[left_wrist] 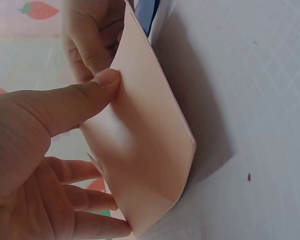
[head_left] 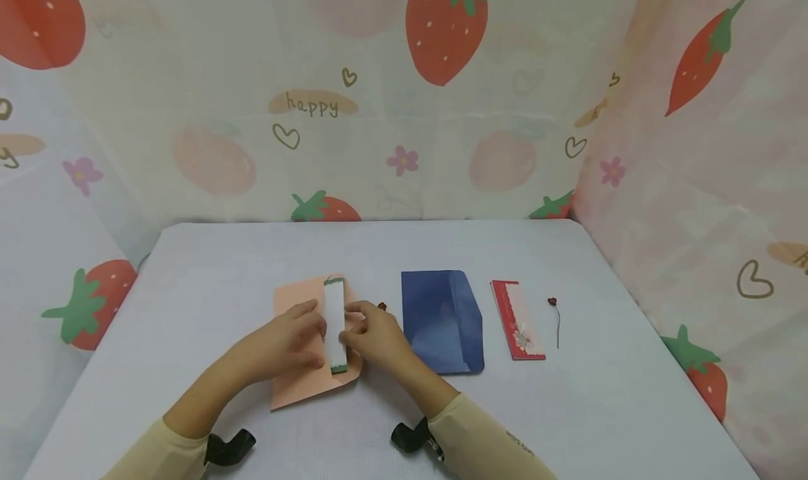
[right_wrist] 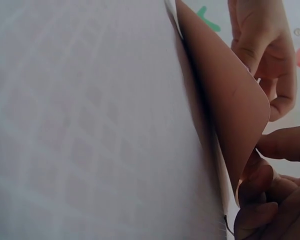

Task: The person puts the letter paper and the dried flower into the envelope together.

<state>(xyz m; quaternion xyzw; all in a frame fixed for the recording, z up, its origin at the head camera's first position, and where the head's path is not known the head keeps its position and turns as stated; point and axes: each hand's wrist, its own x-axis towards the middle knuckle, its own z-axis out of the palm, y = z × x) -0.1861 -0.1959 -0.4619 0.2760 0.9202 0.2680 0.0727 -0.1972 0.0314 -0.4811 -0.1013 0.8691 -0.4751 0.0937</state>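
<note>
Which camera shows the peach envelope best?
The head view: it shows most of the peach envelope, from above. The left wrist view shows one panel close up, steeply angled; the right wrist view, only a shadowed part.

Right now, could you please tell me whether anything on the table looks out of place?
A tiny red fragment lies loose on the white tablecloth, apart from the peach envelope, perhaps stray debris.

"happy" [head_left: 313,104] on the backdrop [head_left: 379,115] — sleeve lettering [head_left: 520,443] too small to read
</note>
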